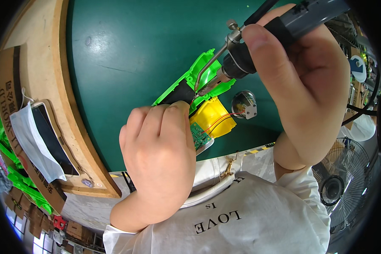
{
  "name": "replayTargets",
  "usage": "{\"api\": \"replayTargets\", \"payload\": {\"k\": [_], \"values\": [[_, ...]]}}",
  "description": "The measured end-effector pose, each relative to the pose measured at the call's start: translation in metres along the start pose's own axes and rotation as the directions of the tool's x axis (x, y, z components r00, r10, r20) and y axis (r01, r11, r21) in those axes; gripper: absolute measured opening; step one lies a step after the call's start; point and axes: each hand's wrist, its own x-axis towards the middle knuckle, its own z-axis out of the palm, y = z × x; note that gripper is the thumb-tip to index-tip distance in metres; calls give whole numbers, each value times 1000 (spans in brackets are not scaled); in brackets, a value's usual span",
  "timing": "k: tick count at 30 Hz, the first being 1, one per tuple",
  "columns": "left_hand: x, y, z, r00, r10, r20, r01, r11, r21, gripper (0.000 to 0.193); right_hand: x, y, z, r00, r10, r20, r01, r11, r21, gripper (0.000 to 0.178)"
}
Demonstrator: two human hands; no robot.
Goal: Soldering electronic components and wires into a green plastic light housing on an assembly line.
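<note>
My right hand (311,80) is wrapped round a soldering iron (240,62) with a black grip and a thin metal wire-feed tube (211,63) clamped alongside. The iron's tip and the tube's end meet at a small spot beside a black part (180,92) inside a bright green plastic shell (205,63). My left hand (161,144) is closed close to that spot, its fingertips pressed together; what they pinch is hidden. Beside its knuckles are a green circuit board (199,136) and a yellow plastic piece (218,114). Red and black wires lead to a round clear lamp head (244,105).
A green mat (118,55) covers the bench, bordered on the left by a wooden rail (67,84). Past it lie a phone (55,139), a face mask (34,144) and a cardboard box with green plastic parts (29,190). A fan (332,190) stands on the right.
</note>
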Motion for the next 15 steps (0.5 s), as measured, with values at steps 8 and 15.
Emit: {"api": "replayTargets", "payload": {"k": [8,15], "values": [[1,0,-1,1000,6,18,-6,1000,14,16,-1,1,6,996,-85,0,85,996,-1,13],[0,-1,0,1000,5,4,-6,1000,14,15,-7,4,2,987,-160,-2,160,987,-4,13]]}}
